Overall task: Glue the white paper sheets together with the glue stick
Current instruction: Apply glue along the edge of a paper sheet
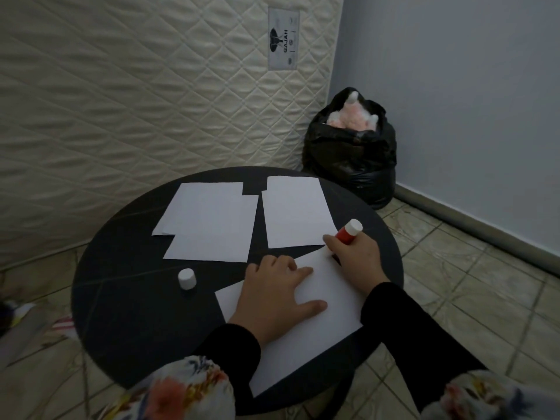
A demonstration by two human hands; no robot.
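A white paper sheet (pixel 318 334) lies tilted at the near side of the round black table (pixel 127 313). My left hand (pixel 272 298) rests flat on it with fingers spread. My right hand (pixel 354 262) grips a red glue stick (pixel 348 233), white end pointing up and away, its lower end down at the sheet's far corner. The white cap (pixel 187 278) stands alone on the table to the left. Two overlapping white sheets (pixel 209 222) lie at the far left, and another white sheet (pixel 295 212) lies at the far right.
A quilted mattress (pixel 136 86) leans against the wall behind the table. A black plastic bag (pixel 351 153) with something pink and white inside stands in the corner on the tiled floor. Scraps lie on the floor at the left (pixel 18 313).
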